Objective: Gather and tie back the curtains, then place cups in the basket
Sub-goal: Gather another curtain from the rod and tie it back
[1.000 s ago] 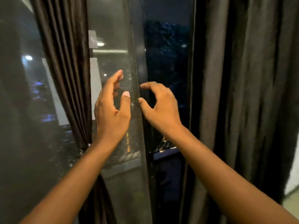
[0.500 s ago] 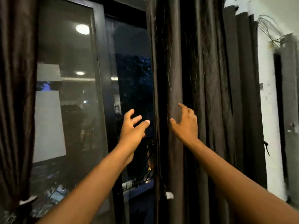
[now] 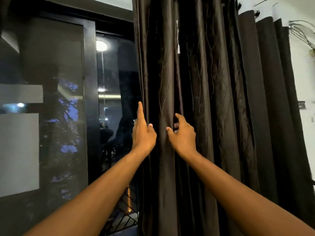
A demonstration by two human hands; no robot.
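Observation:
A dark brown curtain (image 3: pixel 213 99) hangs in long folds from the top of the view down past its bottom edge, right of centre. My left hand (image 3: pixel 143 133) is at the curtain's left edge, index finger straight up along it and thumb against the fabric. My right hand (image 3: pixel 183 135) has its fingers curled into a fold just to the right, with the thumb on the front of that fold. One narrow fold lies between my two hands. No cups or basket are in view.
A dark-framed sliding window (image 3: pixel 88 108) with a mesh screen fills the left half, reflecting ceiling lights. A railing (image 3: pixel 122 217) shows below it outside. A white wall (image 3: pixel 305 82) with loose wires (image 3: pixel 303 33) stands right of the curtain.
The view has swung right, away from the tied left curtain. Both hands moved from the window screen onto the right curtain; my left hand reached its edge and my right hand's fingers curled into a fold.

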